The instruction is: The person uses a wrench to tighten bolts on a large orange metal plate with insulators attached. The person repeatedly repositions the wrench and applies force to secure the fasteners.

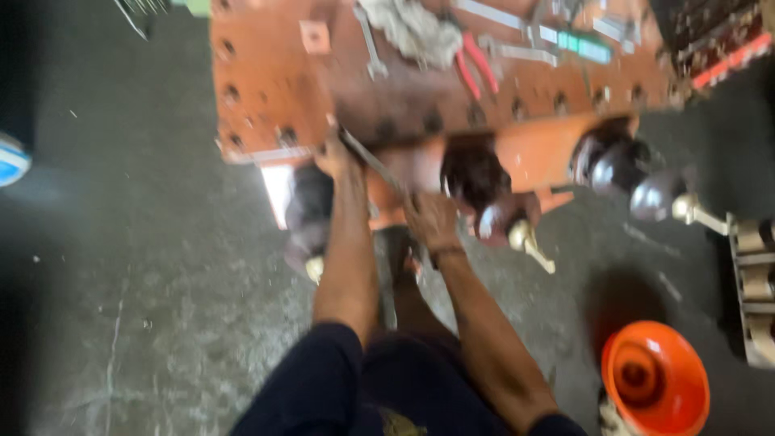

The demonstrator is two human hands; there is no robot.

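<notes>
- Nearest the lens: dark trouser knees [363,387] at the bottom edge, two bare forearms reaching up and away over grey concrete floor [145,323]
- Left hand [335,157] up at the lower edge of the orange metal plate [266,89]; fingers wrapped round one end of a long grey spanner [373,161]
- Right hand [432,222] lower down, closed on the other end of the same spanner; band at the wrist; everything blurred, finer grip impossible to tell
- Spanner slanting across the plate's front flange, just beside a dark brown insulator [476,178] with a brass tip
- More dark insulators [622,165] to the right; red-handled pliers [476,64] and a grey rag [412,28] on top of the plate
- Orange funnel-shaped cone [654,375] on the floor at lower right, well apart from both hands
</notes>
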